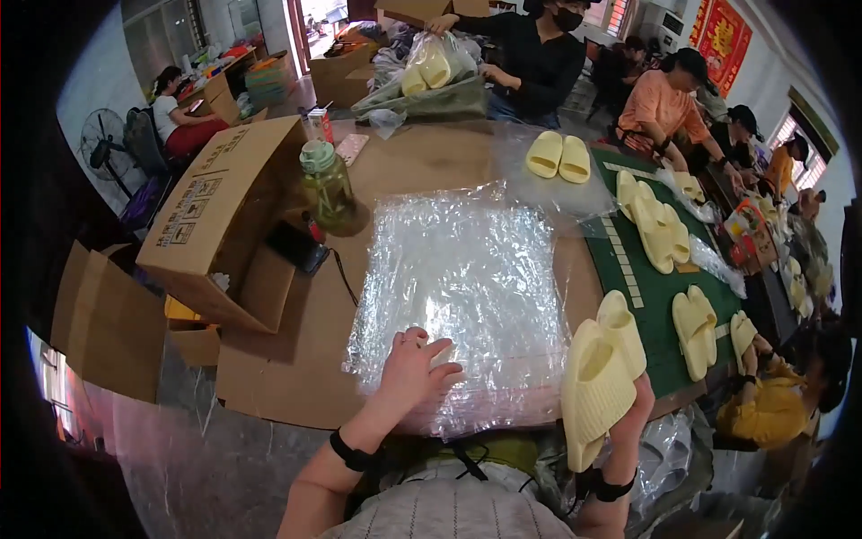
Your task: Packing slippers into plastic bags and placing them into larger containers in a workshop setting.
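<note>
A stack of clear plastic bags (467, 269) lies flat on the brown cardboard tabletop in front of me. My left hand (415, 370) rests on the near part of the stack, its fingers apart and slightly bent. At the right of the stack, my right hand (636, 409) grips a pair of pale yellow slippers (596, 382) from beneath. These slippers are tilted, one partly behind the other, with ribbed straps facing up. Beyond the stack, another pair of yellow slippers (558, 157) sits on a clear bag.
On the left are an open cardboard box (202, 216), a green water bottle (329, 189) and a black phone (297, 247). More slippers (653, 225) stand on a green surface (633, 269) at the right. Across the table, a person in black (534, 63) handles bagged slippers (426, 72).
</note>
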Available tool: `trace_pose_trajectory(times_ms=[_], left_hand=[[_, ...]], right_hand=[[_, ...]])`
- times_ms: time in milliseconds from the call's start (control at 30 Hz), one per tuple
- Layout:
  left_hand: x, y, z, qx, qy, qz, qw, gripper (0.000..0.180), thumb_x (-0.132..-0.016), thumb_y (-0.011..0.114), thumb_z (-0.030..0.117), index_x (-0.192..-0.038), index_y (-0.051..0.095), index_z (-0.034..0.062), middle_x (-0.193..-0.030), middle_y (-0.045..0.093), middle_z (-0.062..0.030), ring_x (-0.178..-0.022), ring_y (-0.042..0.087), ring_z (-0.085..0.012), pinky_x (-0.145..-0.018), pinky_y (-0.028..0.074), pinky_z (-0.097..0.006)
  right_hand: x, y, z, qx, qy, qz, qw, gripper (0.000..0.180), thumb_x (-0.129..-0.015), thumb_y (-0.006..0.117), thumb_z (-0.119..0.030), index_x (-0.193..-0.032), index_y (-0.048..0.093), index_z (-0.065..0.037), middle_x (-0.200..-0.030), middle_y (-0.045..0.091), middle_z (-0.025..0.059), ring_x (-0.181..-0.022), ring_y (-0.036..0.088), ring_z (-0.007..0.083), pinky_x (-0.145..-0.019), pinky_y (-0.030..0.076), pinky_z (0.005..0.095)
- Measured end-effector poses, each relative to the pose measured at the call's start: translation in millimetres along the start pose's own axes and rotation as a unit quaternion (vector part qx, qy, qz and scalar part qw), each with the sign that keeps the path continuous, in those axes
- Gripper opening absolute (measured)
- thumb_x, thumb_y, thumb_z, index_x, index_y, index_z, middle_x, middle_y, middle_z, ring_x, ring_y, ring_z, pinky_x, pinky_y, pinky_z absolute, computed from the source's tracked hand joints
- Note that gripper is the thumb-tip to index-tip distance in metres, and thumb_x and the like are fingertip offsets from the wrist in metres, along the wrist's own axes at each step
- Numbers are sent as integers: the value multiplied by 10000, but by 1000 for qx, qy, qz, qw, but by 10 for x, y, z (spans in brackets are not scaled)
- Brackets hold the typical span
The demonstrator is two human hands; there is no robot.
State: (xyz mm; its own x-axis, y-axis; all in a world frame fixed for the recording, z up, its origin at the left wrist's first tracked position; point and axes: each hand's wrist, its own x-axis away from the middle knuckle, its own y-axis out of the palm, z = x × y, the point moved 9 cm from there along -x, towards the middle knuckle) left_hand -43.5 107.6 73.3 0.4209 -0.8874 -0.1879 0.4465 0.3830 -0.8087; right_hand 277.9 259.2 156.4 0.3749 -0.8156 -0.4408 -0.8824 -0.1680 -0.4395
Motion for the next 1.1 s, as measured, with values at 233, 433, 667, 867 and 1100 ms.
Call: trace_pose_trajectory(times_ms=[233, 433, 667, 867, 1100], left_hand=[[-60, 43, 54, 63, 3, 28, 998, 371, -848, 747, 373, -1091, 737, 93, -1129, 595, -143, -1065, 526, -355, -889, 499, -437], [-79, 98, 167, 53, 37, -1, 998, 466, -799, 792, 415, -1111, 712, 79, -1173, 582, -125, -1080, 530, -346, -900, 501, -437], [-117, 265, 54, 35, -26, -19, 999, 419, -773, 809, 410, -1071, 722, 128, -1140, 597, -104, -1066, 546, -325, -899, 499, -430], [-177, 272, -14, 85, -71, -19, 994, 277, -796, 782, 361, -1003, 750, 181, -1048, 629, -89, -1036, 555, -323, -902, 488, -426], [-184, 300, -8, 50, -76, -27, 995, 271, -762, 798, 347, -968, 757, 176, -1003, 624, -82, -1033, 541, -323, -888, 488, -427]], right_hand=[[48, 170, -128, -22, -11, -18, 1000, 403, -828, 737, -123, -1196, 679, 30, -1258, 661, 162, -1167, 633, 294, -974, 490, 372], [112, 318, -124, -25, -31, -55, 998, 368, -813, 736, -59, -1172, 697, 7, -1209, 675, 170, -1104, 664, 318, -925, 514, 366], [171, 397, -198, 2, -12, -94, 996, 410, -791, 765, -45, -1194, 697, -18, -1228, 671, 169, -1147, 653, 319, -947, 513, 370], [275, 689, -398, -24, -53, -202, 978, 442, -765, 775, -44, -1200, 701, -52, -1249, 664, 143, -1151, 649, 338, -946, 531, 386], [580, 1045, -243, 29, -83, -339, 937, 474, -767, 730, -65, -1236, 667, -98, -1135, 659, 115, -962, 669, 296, -790, 551, 377]])
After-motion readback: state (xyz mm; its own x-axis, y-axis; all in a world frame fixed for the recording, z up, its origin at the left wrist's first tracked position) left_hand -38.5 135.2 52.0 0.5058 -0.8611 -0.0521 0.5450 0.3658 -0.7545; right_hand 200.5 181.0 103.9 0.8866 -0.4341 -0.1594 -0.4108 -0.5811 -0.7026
